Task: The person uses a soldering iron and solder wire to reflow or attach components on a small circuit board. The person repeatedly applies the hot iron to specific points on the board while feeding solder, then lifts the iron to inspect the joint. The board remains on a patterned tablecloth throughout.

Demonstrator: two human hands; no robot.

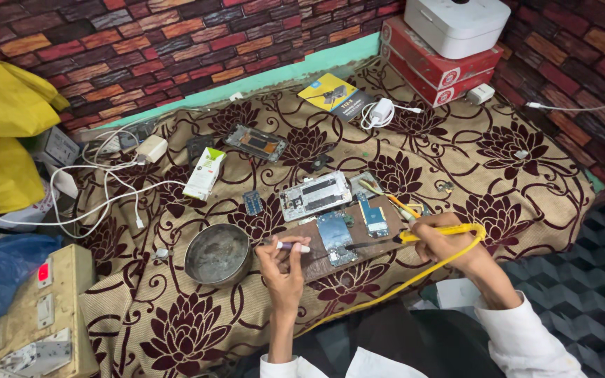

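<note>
Worn on the head, looking steeply down and forward over a low surface spread with a brown flowered cloth [456, 168]. Close enough to show both hands [281, 269] at the lower edge, forearms and white sleeves [526, 343] running out of the bottom. Facing a brick-patterned wall [141, 49] across the top, its corner at upper right. Slightly tilted, floor [596, 252] visible at right. Single view only, nothing shared.
</note>
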